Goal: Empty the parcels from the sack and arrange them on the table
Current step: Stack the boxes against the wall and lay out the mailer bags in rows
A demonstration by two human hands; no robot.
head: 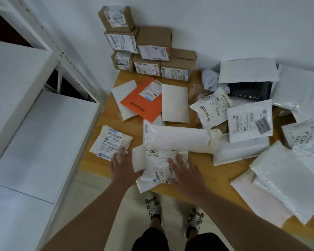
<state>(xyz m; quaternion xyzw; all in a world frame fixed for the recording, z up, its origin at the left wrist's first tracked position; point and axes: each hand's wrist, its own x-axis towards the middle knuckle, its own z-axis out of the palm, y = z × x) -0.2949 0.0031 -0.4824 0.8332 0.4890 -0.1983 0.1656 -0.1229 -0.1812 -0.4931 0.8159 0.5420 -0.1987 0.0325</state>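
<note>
A wooden table (214, 171) holds many parcels. At its front edge lies a crumpled white bag parcel (158, 163) with a "2005" label, partly overhanging the edge. My left hand (123, 165) rests on its left side with fingers spread, thumb under its edge. My right hand (185, 171) presses flat on its right side. Behind it lies a long white wrapped parcel (179, 138). A small labelled white parcel (111, 140) sits to the left. An orange envelope (143, 104) lies further back. No sack is in view.
Brown cardboard boxes (145, 46) are stacked against the wall at the table's back. White mailers (286, 176) pile up on the right side. A white metal shelf unit (34, 105) stands close on the left. My shoes (172, 214) are below the table's front edge.
</note>
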